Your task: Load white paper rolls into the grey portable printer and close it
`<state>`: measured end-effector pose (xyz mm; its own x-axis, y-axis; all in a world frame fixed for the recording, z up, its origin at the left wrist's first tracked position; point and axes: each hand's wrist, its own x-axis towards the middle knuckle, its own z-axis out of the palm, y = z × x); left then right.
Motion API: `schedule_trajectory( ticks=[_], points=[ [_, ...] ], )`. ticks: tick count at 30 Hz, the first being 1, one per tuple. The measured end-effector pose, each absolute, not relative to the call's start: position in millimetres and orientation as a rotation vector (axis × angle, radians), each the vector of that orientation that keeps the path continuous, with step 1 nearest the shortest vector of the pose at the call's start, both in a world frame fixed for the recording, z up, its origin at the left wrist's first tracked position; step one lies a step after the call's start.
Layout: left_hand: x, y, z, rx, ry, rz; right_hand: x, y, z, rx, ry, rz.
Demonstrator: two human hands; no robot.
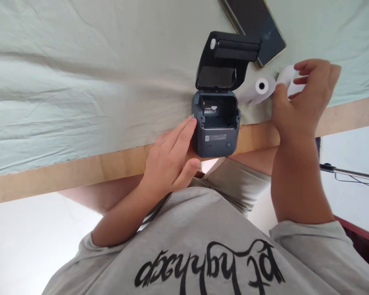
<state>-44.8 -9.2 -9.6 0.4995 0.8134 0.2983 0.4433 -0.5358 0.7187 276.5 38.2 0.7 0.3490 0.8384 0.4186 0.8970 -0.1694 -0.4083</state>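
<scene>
- We position the printer (217,141) at the table edge (123,166), long axis near-to-far, lid (221,65) open at the far end, button panel facing us.
- Our left hand (172,157), open and flat, touches its left side.
- Our right hand (307,98), well right, curls around a white roll (285,75); we cannot tell whether it grips.
- Between them, another roll (266,91) points its core upward.

The left hand (169,160) extends its fingers close together, thumb apart; the right hand (307,96) curls, fingers opposite thumb.
</scene>
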Motion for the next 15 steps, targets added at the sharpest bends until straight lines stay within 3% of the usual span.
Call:
schedule_trajectory(
  ticks=[7,15],
  points=[
    [-46.4,-9.6,-10.9,2.209,1.026,0.854,281.2,52.2,17.9,-2.469,-1.378,0.021],
    [-47.0,-8.9,-13.4,2.193,1.009,0.868,271.9,15.5,22.6,-2.310,-1.662,0.246]
  ],
)
